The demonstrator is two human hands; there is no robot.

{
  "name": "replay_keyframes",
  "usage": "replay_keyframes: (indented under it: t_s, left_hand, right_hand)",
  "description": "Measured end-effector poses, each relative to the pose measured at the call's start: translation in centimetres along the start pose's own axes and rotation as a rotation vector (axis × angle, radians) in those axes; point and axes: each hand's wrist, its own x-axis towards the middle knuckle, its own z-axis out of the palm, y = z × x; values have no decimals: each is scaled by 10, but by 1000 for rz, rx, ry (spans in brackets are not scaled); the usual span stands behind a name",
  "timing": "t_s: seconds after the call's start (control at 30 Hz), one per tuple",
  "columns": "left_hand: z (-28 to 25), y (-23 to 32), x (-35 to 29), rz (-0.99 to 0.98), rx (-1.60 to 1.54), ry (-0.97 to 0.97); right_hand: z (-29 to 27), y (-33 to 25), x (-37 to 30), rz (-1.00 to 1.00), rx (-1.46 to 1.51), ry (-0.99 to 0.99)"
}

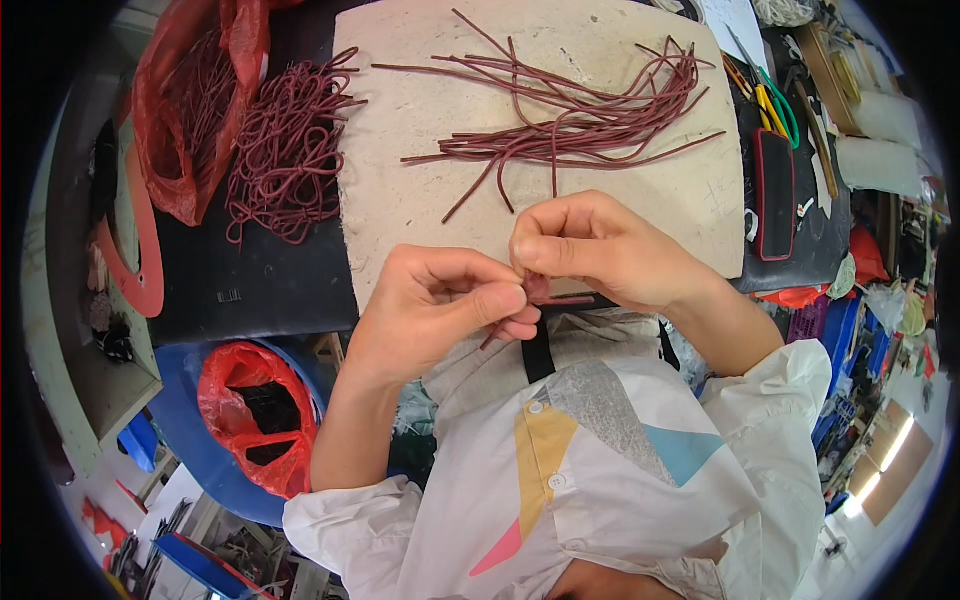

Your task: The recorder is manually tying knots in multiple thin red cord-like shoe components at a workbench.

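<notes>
Left grip: the left hand [430, 305] is pinching narrowly, thumb against forefinger, with a thin maroon cord [568, 300] passing through its fingers.
Right grip: the right hand [605, 250] is also pinching narrowly, its fingertips meeting the left ones just above and to the right.
Cord position: it is lying between and below the two pinches, in front of the torso, by the near edge of the pale board [420, 225].
Cord axis: the right-hand part is running nearly level, left to right; a short tail is slanting down-left under the left hand.
Hedge: fingers are covering the middle, so one piece or two, I cannot tell.
Loose maroon cords [600, 135]: they are lying beyond both hands, mostly lengthwise left to right, the right hand being nearer.
Looped cord heap [290, 150]: it is resting on the black counter [290, 300], left of the board.
</notes>
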Motion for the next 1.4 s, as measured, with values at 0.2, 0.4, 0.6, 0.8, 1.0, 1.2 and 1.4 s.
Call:
replay_keyframes:
  t_s: [0.2,0.4,0.6,0.8,1.0,1.2,1.4]
  left_hand:
    - [8,-10,-11,129,16,245]
    - [9,-4,-24,-65,-10,146]
    - [0,14,-21,278,344,426]
    - [-44,61,10,861,1917,1034]
    - [10,35,28,765,1450,542]
    - [5,31,30,646,893,489]
    - [8,28,27,425,-392,335]
  right_hand:
    - [12,4,-18,-285,-774,229]
    - [20,4,-33,-297,-714,160]
    - [-14,-10,-10,-758,-1137,271]
    - [-60,-38,13,-838,-1794,429]
    - [-30,-48,25,-1005,-1830,362]
    - [-15,-54,22,-1031,-1535,369]
    - [2,-37,23,-552,-431,363]
